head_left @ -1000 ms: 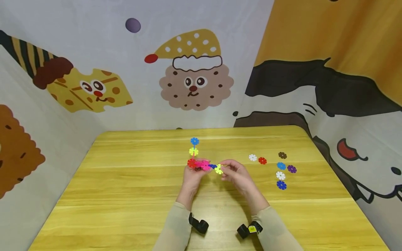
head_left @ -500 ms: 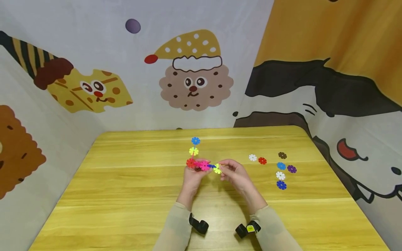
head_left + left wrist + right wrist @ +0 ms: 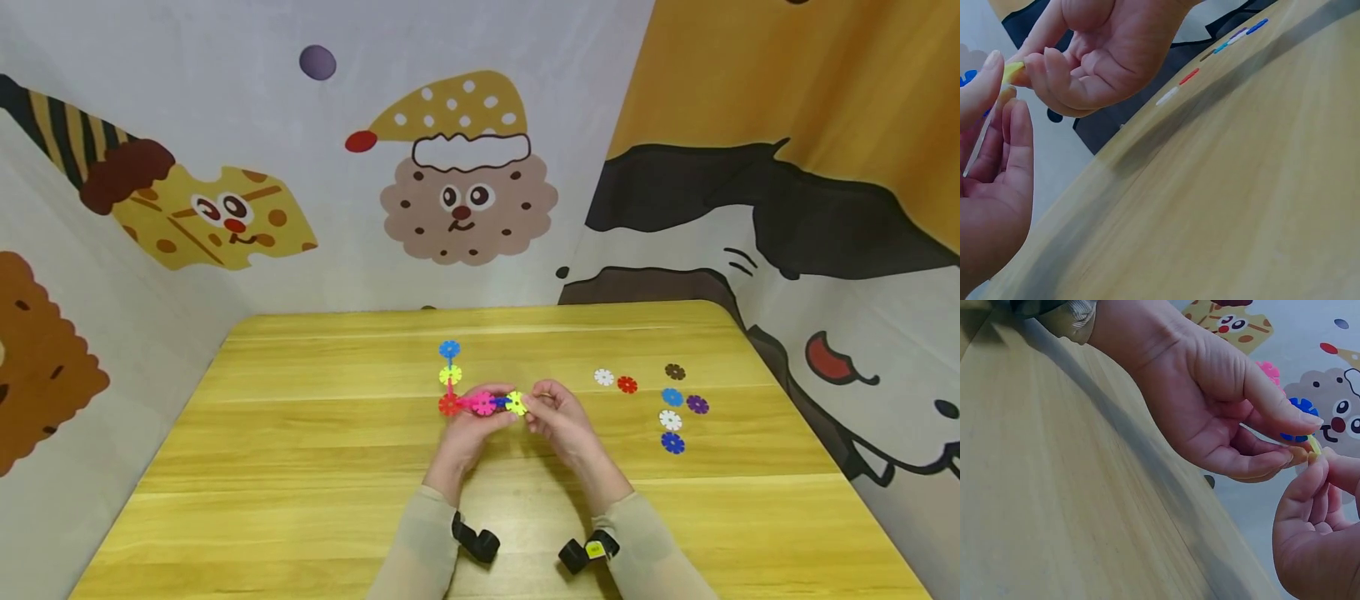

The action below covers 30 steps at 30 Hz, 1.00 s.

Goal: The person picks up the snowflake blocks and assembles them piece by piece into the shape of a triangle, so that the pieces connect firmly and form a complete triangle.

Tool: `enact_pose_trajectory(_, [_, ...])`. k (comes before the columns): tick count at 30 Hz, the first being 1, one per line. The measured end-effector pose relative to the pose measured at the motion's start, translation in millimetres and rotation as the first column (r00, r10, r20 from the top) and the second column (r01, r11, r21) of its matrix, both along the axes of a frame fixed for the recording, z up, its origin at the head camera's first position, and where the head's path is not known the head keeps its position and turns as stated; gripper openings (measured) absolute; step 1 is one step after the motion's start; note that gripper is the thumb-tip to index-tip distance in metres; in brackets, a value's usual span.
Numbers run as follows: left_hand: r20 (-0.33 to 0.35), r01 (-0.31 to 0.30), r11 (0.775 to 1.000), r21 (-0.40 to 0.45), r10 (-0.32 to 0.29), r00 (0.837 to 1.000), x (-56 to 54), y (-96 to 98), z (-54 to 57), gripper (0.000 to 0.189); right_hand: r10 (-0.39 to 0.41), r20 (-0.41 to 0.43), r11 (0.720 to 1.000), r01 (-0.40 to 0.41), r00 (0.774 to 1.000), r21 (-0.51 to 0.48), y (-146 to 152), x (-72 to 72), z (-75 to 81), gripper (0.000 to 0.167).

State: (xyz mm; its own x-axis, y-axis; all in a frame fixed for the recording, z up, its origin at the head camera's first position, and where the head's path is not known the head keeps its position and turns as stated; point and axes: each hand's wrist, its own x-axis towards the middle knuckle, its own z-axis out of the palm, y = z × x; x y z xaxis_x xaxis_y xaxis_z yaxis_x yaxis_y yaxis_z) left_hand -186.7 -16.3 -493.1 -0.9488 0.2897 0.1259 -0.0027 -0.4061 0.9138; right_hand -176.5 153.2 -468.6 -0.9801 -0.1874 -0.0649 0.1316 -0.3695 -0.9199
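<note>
A chain of notched plastic snowflake discs is held up over the table in the head view. It runs down from a light blue disc (image 3: 449, 349) through a yellow-green disc (image 3: 450, 375) to a red disc (image 3: 448, 405), then right through a pink disc (image 3: 483, 404) and a dark blue disc (image 3: 500, 402) to a yellow-green end disc (image 3: 515, 404). My left hand (image 3: 467, 437) holds the chain from behind, its thumb beside the end disc. My right hand (image 3: 562, 425) pinches that end disc's right edge. In the right wrist view, fingers cover most of the end disc (image 3: 1314, 445).
Loose discs lie flat on the wooden table (image 3: 300, 467) to the right: white (image 3: 603, 377), red (image 3: 627, 384), brown (image 3: 675, 372), light blue (image 3: 672, 397), purple (image 3: 697, 404), another white (image 3: 670, 420) and dark blue (image 3: 672, 442). A cartoon-printed curtain (image 3: 337, 275) hangs behind.
The chain has shifted left, and its upright part sits slightly lower. My left thumb has moved right, to the end disc. My right hand has moved slightly left, still pinching that disc.
</note>
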Motion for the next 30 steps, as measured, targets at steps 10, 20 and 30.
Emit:
enact_pose_trajectory(10, [0.024,0.032,0.999,-0.034,-0.031,0.999,-1.5,-2.9,-0.8,0.043,0.009,-0.016,0.994,-0.007,1.0,0.112,6.0,-0.4,-3.9,0.007])
enact_pose_trajectory(20, [0.063,0.063,0.997,-0.048,-0.06,0.996,-1.6,-11.3,0.2,0.043,-0.072,-0.106,0.935,0.104,0.992,0.339,86.1,-5.0,-9.9,0.025])
enact_pose_trajectory(30, [0.044,0.089,0.995,-0.047,-0.087,0.995,-4.0,-13.8,-1.6,0.039,-0.157,-0.175,0.844,0.224,0.972,0.488,177.6,5.2,-6.3,0.034])
